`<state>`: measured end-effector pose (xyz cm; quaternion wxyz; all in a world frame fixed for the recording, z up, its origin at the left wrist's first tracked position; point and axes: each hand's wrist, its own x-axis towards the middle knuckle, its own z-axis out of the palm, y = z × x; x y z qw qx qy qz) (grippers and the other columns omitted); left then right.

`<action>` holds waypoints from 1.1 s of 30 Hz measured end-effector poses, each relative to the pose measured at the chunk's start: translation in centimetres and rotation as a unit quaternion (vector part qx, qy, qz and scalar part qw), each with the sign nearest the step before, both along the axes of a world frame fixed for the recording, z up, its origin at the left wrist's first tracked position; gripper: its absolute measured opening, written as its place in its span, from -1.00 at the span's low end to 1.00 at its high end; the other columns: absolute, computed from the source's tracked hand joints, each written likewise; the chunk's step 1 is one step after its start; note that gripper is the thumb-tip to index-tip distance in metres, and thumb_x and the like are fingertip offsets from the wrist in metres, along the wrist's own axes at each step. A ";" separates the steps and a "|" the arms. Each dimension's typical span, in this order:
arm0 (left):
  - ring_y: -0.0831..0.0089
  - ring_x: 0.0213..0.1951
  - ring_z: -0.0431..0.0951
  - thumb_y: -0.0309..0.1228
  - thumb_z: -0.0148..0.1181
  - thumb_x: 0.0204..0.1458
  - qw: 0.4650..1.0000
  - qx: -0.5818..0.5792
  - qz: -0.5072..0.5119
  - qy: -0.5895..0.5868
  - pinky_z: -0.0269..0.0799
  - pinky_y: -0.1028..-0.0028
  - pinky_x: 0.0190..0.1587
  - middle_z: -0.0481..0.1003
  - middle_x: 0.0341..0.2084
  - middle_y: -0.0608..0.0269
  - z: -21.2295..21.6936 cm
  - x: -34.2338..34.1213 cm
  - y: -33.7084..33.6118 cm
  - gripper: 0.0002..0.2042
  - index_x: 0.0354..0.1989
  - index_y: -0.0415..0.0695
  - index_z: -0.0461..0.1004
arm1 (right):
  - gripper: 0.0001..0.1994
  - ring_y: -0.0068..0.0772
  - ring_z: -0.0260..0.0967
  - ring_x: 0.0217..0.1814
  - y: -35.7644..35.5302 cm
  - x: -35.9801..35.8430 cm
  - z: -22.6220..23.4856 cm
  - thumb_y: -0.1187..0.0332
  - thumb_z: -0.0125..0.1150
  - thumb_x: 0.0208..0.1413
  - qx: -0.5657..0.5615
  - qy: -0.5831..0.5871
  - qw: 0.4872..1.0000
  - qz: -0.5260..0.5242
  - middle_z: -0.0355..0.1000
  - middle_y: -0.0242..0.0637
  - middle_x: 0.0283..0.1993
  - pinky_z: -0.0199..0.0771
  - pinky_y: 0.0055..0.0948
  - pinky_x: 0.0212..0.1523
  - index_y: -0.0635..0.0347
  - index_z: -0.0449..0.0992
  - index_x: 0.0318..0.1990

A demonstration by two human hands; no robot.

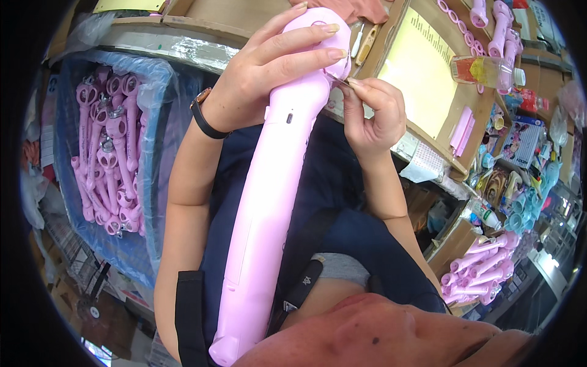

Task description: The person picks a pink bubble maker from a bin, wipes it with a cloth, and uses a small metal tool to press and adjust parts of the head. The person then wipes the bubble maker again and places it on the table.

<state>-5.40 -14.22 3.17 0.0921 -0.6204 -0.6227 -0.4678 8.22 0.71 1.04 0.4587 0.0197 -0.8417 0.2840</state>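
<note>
A long pink plastic wand-shaped toy (260, 208) slants up in front of me, its rounded head at the top and its shaft running down toward my chest. My left hand (269, 67) is wrapped over the head, fingers across its front. At the right side of the neck, just under the head, my right hand (376, 113) pinches a thin, dark strip-like tool (336, 78). The tip of that tool touches the neck; its exact kind cannot be made out. A small dark slot shows on the upper shaft.
At left, a crate lined with blue plastic (156, 122) holds several pink wands (110, 147). On the bench to the right lie a yellow printed sheet (419, 73), a bottle (483, 71) and pink strips (463, 131). More pink wands (483, 269) are piled at lower right.
</note>
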 end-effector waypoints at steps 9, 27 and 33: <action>0.07 0.11 0.42 -0.47 0.32 -0.19 1.000 0.001 -0.005 0.005 0.16 0.03 0.26 0.45 0.01 0.00 0.0 0.1 -0.1 -0.54 -0.01 -0.15 0.45 | -0.77 -0.30 0.46 -0.45 -0.4 0.1 0.2 0.61 0.39 -0.19 -0.038 -0.022 0.999 0.008 0.48 -0.23 -0.44 0.47 -0.45 -0.44 0.20 0.52 -0.32; 0.04 0.12 0.40 -0.45 0.33 -0.18 1.000 -0.004 0.005 -0.001 0.17 0.06 0.26 0.45 0.02 0.01 0.0 0.3 -0.2 -0.54 -0.01 -0.13 0.46 | -0.78 -0.30 0.44 -0.45 -0.7 0.3 0.3 0.61 0.39 -0.19 -0.076 -0.029 0.997 0.005 0.47 -0.24 -0.44 0.46 -0.45 -0.42 0.22 0.52 -0.34; 0.01 0.12 0.40 -0.46 0.33 -0.19 1.000 -0.013 0.008 0.005 0.18 0.06 0.25 0.45 0.02 0.00 0.2 0.2 -0.3 -0.54 -0.01 -0.13 0.46 | -0.76 -0.29 0.44 -0.45 -0.2 0.2 0.4 0.62 0.38 -0.20 -0.054 -0.007 0.999 0.005 0.47 -0.24 -0.44 0.46 -0.45 -0.42 0.21 0.52 -0.32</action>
